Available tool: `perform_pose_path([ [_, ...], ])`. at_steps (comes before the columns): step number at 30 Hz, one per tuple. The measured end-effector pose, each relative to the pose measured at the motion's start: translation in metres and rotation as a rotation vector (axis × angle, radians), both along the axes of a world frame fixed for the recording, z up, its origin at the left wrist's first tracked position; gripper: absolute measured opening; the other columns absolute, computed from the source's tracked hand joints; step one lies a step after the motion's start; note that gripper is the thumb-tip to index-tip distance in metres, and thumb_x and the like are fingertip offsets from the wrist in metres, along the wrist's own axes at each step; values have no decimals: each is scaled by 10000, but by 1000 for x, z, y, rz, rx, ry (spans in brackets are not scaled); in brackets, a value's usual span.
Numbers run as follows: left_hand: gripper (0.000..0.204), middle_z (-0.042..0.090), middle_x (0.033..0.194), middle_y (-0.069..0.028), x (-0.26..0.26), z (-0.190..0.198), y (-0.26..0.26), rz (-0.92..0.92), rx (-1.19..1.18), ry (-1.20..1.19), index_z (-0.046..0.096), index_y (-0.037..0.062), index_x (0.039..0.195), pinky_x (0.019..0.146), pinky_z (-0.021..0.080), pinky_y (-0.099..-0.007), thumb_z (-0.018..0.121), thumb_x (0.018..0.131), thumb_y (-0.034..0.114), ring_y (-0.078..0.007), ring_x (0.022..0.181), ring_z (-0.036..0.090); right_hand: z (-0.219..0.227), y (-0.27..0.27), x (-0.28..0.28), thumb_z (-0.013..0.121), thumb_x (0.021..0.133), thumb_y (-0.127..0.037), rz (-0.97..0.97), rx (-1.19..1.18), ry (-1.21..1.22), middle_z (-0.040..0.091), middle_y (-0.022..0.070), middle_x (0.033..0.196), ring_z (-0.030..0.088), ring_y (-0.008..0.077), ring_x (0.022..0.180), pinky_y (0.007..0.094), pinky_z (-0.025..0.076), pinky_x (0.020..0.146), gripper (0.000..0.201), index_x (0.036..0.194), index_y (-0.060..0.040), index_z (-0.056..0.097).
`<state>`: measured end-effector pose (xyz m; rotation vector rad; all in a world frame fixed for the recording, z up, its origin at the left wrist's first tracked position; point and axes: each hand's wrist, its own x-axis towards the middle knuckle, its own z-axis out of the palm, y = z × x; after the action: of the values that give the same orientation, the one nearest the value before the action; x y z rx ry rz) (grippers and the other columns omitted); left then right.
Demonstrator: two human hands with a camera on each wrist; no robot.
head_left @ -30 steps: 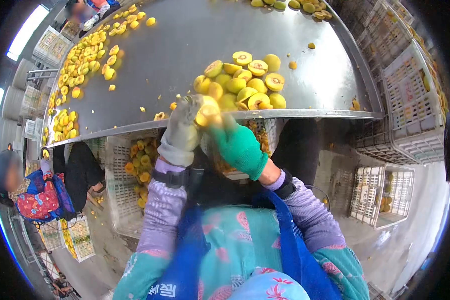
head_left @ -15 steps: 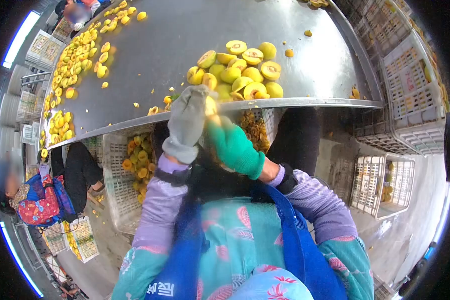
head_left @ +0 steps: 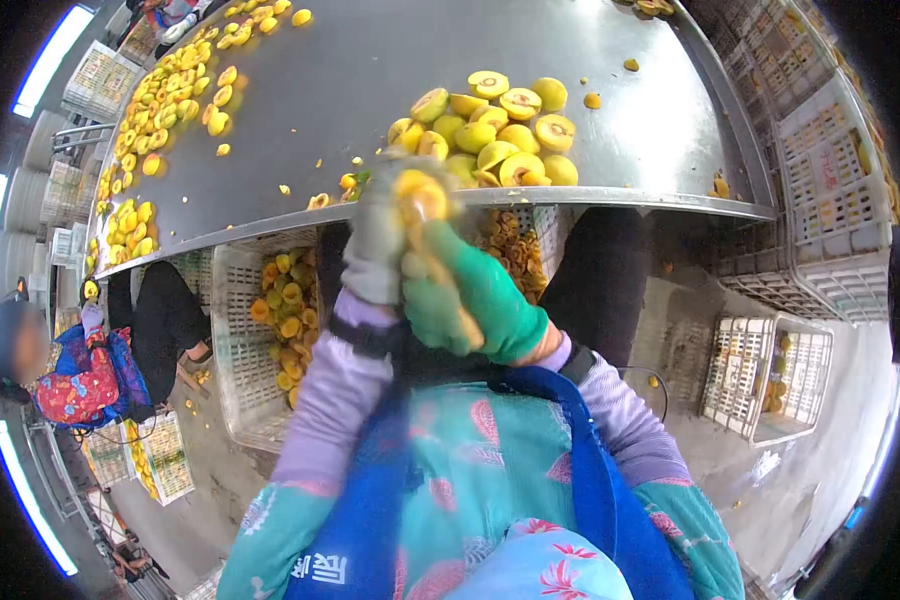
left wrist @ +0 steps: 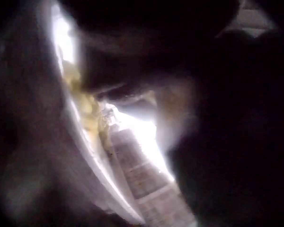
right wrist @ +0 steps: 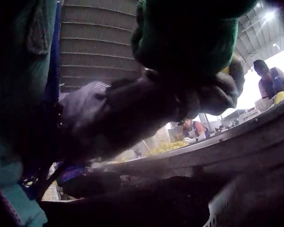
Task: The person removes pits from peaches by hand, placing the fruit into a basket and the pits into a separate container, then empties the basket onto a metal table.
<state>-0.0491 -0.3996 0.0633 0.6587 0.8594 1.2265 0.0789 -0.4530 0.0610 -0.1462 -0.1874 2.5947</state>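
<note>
In the head view my left hand [head_left: 373, 235], in a grey glove, holds a halved yellow peach [head_left: 422, 197] by the table's front edge. Its orange cut face is turned up, and motion blurs it. Just below, my right hand [head_left: 495, 305] in a green glove curls its fingers round a slim tan object [head_left: 460, 315], largely hidden by the glove; I cannot tell its kind. A heap of peach halves [head_left: 520, 102] lies on the metal table [head_left: 360, 85] beyond the hands. The right wrist view shows the green glove [right wrist: 189, 42] close against the dark-looking left glove [right wrist: 210, 99].
Many more halves [head_left: 175, 95] spread along the table's left side. Beneath its edge stand a crate [head_left: 245, 350] of peach pieces and a container of brown scraps [head_left: 515, 250]. White crates [head_left: 825, 180] are stacked at right. Another person [head_left: 80, 370] sits at left.
My right hand has dropped slightly and turned, showing its curled fingers. The peach half in my left hand now shows its cut face more fully. The heap looks much the same.
</note>
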Motion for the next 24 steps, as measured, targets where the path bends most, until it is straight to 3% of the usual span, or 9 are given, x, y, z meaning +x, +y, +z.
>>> perform_pose_path([
  [1, 455, 650, 871, -93, -17, -24, 6, 296, -18, -25, 625, 20, 1043, 536, 502, -270, 504, 936, 446, -178, 691, 618, 20, -7, 7, 399, 964, -552, -19, 101, -156, 436, -31, 562, 390, 106, 435, 266, 347, 442, 431, 834, -157, 512],
  [3, 426, 650, 848, -95, -75, -2, -22, 247, -95, -89, 615, 23, 1065, 504, 486, -248, 502, 943, 415, -167, 704, 618, 16, -17, 18, 435, 965, -516, -70, 142, -270, 457, -18, 574, 407, 115, 415, 246, 360, 419, 402, 828, -144, 506],
  [6, 397, 674, 839, -150, -152, 13, -24, 106, -73, 1538, 649, 4, 1034, 679, 492, -338, 593, 880, 366, -221, 795, 665, -86, -16, 27, 440, 957, -533, -47, -348, -258, 455, -22, 561, 416, 117, 418, 249, 361, 408, 407, 844, -148, 507],
  [10, 378, 667, 1007, -111, -81, 45, 35, 113, 365, 1597, 647, 11, 1078, 820, 488, -337, 664, 797, 263, -220, 907, 630, -84, -14, 18, 457, 943, -548, 20, -172, -376, 459, -22, 569, 438, 123, 442, 256, 365, 402, 415, 857, -145, 511],
  [12, 429, 643, 1104, -136, -61, 3, 100, -67, 871, 1867, 613, 13, 1157, 881, 475, -355, 657, 798, 243, -255, 1022, 611, -50, -5, 15, 468, 939, -545, -72, -59, -457, 464, -20, 575, 451, 126, 454, 261, 368, 399, 414, 864, -140, 514],
  [14, 438, 637, 1109, -126, -32, 20, 127, -511, 647, 1916, 588, 24, 1206, 870, 485, -340, 630, 817, 221, -237, 1031, 610, -48, -4, 16, 475, 946, -519, -224, 34, -597, 468, -15, 575, 484, 141, 476, 270, 388, 418, 405, 869, -127, 545],
  [15, 445, 634, 1111, -121, -21, 27, 134, -727, 527, 1922, 575, 30, 1231, 864, 490, -333, 617, 826, 209, -228, 1035, 610, -37, 0, 21, 472, 953, -501, -273, 60, -687, 474, -4, 577, 500, 154, 487, 291, 400, 427, 407, 872, -111, 552],
  [18, 391, 653, 1042, -98, -65, 13, 134, -412, 125, 872, 563, 38, 1255, 761, 514, -284, 523, 902, 201, -186, 910, 640, -28, 12, 28, 476, 972, -417, -546, 449, -1012, 519, 72, 600, 552, 247, 527, 372, 431, 472, 383, 883, -54, 557],
  [24, 445, 651, 1072, -95, -41, 22, 38, -138, 211, 357, 561, 17, 1248, 635, 496, -209, 331, 1022, 324, -120, 700, 614, -14, 37, 11, 512, 959, -271, -843, 1240, -1288, 580, 241, 702, 588, 429, 657, 468, 439, 531, 265, 925, -9, 533],
])
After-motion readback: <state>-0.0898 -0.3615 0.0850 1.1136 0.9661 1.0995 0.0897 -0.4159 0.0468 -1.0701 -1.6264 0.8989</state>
